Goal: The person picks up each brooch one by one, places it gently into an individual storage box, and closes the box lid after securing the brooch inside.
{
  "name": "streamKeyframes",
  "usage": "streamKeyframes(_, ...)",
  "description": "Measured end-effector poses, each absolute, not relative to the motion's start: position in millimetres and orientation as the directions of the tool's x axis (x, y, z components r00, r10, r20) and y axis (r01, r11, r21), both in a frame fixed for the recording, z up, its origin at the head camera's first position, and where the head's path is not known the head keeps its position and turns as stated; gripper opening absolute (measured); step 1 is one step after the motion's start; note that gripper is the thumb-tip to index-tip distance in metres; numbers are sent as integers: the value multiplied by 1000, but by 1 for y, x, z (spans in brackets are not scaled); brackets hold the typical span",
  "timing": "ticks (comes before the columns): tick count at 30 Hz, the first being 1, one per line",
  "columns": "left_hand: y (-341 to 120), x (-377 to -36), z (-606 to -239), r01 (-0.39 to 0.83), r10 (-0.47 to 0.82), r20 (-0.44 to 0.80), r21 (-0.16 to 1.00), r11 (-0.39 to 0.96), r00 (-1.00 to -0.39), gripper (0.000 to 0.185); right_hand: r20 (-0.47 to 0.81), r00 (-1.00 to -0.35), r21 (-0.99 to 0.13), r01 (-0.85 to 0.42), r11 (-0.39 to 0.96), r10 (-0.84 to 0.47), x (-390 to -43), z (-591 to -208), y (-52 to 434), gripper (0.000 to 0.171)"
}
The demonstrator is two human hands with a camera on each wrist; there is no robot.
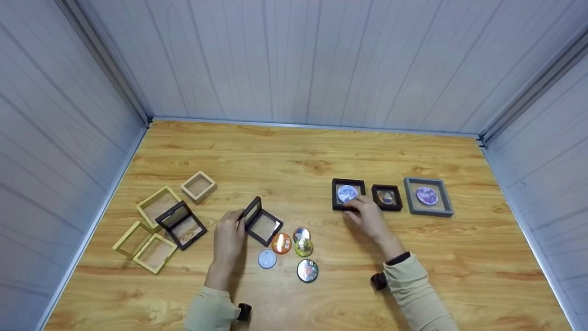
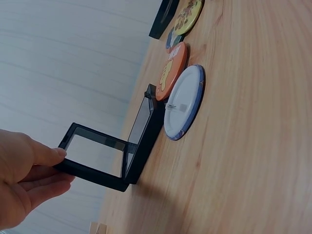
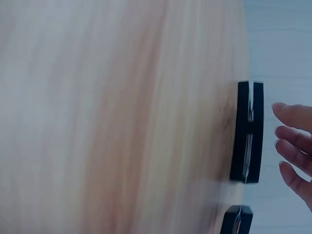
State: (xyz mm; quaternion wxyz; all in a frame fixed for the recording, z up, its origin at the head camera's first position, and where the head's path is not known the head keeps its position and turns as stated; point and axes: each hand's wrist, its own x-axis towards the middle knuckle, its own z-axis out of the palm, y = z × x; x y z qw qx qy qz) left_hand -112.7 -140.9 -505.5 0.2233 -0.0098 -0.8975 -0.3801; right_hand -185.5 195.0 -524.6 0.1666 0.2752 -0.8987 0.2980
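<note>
The light here is even and fairly bright, soft and cool, falling from above; nothing looks harsh. In the head view, short, faint shadows sit under the left hand (image 1: 228,239) and the right hand (image 1: 367,216) on the wooden surface (image 1: 294,156), and the wall panels bow outward toward the frame edges. A small glare spot gleams on the round badge (image 1: 307,270) at lower centre. The left wrist view is sharp around the open black frame (image 2: 114,151), softer at top. The right wrist view is washed out, its whole left side smeared with blur.
</note>
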Motion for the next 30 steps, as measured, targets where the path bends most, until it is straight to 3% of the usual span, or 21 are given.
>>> streamKeyframes(12, -140, -113, -508, 198, -155, 427, 673, 713, -891, 18, 422, -683, -441, -730, 523, -597, -162, -515, 162, 27)
streamKeyframes(30, -140, -113, -510, 208, -165, 451, 667, 715, -877, 18, 141, -592, -421, -761, 493, -793, -141, -512, 126, 34)
